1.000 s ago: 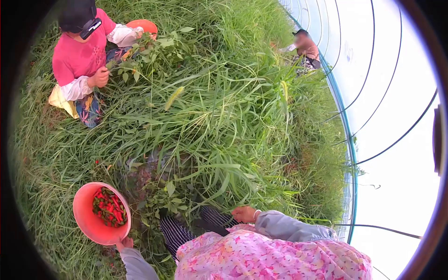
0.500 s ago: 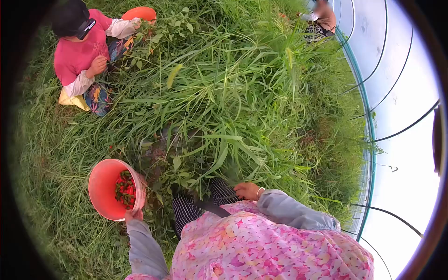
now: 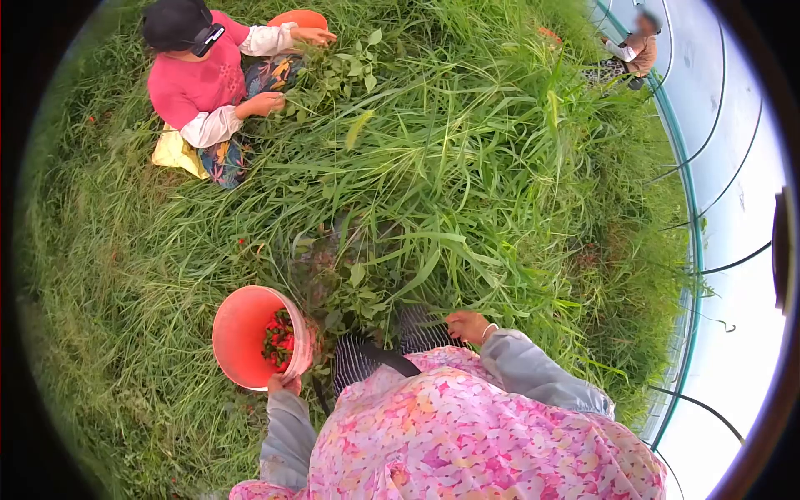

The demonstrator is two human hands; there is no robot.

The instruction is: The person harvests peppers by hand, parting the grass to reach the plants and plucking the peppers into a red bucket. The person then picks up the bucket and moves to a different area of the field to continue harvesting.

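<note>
My left hand (image 3: 284,384) is closed on the near rim of a red-orange bucket (image 3: 242,337), which tilts so its inside faces me. Small red and green chili peppers (image 3: 281,340) lie in a heap on the bucket's right side. My right hand (image 3: 468,327), with a light bracelet at the wrist, is beside my striped trouser knee at the edge of the tall grass. Its fingers look curled, and whatever they may hold is hidden. Between my knees and the grass stands a leafy plant (image 3: 358,292).
Across the grass, a person in a pink shirt (image 3: 196,92) sits on a yellow bag (image 3: 177,156) beside another orange bucket (image 3: 300,18). A further person (image 3: 640,54) is near the plastic tunnel wall (image 3: 717,125) with its hoops. Tall grass (image 3: 467,158) covers the ground between.
The whole view has shifted, so things appear further right. The person in pink has stretched both hands out toward the plants. My left hand keeps its hold on the bucket.
</note>
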